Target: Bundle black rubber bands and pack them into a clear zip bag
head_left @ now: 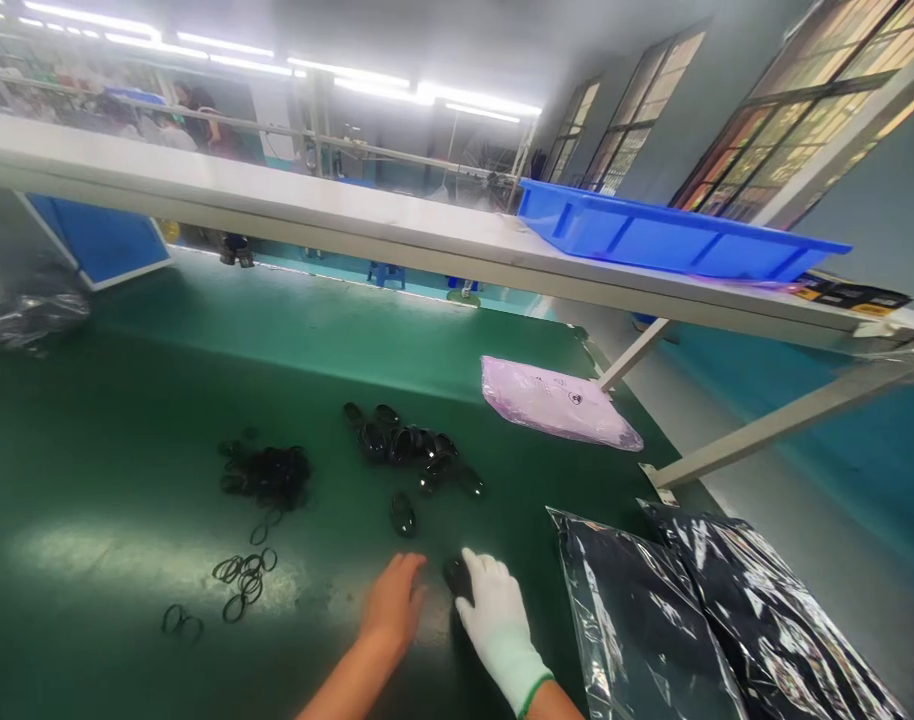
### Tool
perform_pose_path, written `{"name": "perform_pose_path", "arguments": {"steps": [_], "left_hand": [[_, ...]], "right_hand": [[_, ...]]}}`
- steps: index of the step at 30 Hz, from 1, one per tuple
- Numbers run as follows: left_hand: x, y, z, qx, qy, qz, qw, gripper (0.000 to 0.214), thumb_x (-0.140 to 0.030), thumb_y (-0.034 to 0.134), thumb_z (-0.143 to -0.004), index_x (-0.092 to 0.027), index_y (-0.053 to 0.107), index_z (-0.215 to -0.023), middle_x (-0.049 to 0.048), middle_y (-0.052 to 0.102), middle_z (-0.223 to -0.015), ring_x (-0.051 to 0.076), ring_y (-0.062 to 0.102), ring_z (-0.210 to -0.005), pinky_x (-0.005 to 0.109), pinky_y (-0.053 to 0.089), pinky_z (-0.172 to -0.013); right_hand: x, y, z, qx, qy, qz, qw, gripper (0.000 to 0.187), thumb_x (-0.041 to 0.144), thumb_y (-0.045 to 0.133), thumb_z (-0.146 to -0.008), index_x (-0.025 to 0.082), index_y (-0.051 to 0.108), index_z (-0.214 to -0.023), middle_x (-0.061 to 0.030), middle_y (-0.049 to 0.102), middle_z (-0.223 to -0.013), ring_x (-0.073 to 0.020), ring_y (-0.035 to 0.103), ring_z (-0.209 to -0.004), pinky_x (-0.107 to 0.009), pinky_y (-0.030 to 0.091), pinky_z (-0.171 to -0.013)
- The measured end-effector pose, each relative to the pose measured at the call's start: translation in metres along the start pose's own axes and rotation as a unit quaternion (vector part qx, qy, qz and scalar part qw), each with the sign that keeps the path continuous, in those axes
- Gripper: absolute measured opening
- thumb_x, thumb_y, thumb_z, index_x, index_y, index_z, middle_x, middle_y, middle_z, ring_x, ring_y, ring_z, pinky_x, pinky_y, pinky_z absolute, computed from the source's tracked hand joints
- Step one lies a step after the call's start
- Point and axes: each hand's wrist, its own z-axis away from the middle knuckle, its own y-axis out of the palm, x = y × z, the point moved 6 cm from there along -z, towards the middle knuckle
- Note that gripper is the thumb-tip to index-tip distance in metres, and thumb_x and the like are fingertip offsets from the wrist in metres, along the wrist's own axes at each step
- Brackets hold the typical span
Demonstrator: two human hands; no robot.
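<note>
My right hand [494,605], in a white knit glove with a green cuff, grips a glossy black oval piece [456,577] low over the green tabletop. The glove covers part of that piece. Just left of it is my bare left hand [395,602], fingers stretched forward and nothing visible in them. Ahead of my hands lies a single black oval piece [403,514]. Beyond it is a loose pile of similar black oval pieces [402,445]. Thin black rings [248,577] lie scattered on the left, below a dense heap of black rings [277,476].
Black plastic-wrapped packages [644,620] lie at the right. A pink plastic bag [558,402] rests near the right shelf leg. Across the back runs a raised white shelf [314,205] carrying a blue tray [674,235]. Clear plastic [29,305] sits at the far left.
</note>
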Motion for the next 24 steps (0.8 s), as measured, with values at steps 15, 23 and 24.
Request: {"name": "perform_pose_path", "arguments": {"steps": [15,23,24], "left_hand": [[-0.020,0.012,-0.016,0.005,0.172,0.035,0.985,0.033,-0.008,0.043,-0.074,-0.023,0.061,-0.098,-0.0012,0.055,-0.091,0.008,0.051,-0.081,0.018,0.037,-0.072],[-0.009,0.023,-0.028,-0.025,0.154,-0.006,0.988,0.028,-0.007,0.042,-0.073,-0.022,0.060,-0.089,-0.0025,0.056,-0.089,0.008,0.052,-0.078,0.019,0.033,-0.069],[-0.009,0.024,-0.029,-0.028,0.152,-0.009,0.988,0.027,-0.008,0.042,-0.073,-0.022,0.060,-0.088,-0.0027,0.056,-0.088,0.008,0.052,-0.077,0.019,0.033,-0.069]], "right_hand": [[0.001,0.022,0.012,0.118,0.062,-0.278,0.951,0.052,0.023,0.051,-0.055,0.009,0.056,-0.105,-0.0135,0.057,-0.105,-0.0236,0.054,-0.096,-0.035,0.041,-0.086],[-0.002,0.036,0.009,0.122,0.108,-0.268,0.949,0.050,0.022,0.052,-0.064,0.010,0.052,-0.112,-0.0103,0.058,-0.100,-0.0159,0.057,-0.079,-0.022,0.044,-0.058],[-0.001,0.037,0.008,0.126,0.116,-0.271,0.947,0.045,0.024,0.051,-0.066,0.011,0.052,-0.110,-0.0100,0.058,-0.098,-0.0151,0.057,-0.075,-0.021,0.042,-0.052]]}}
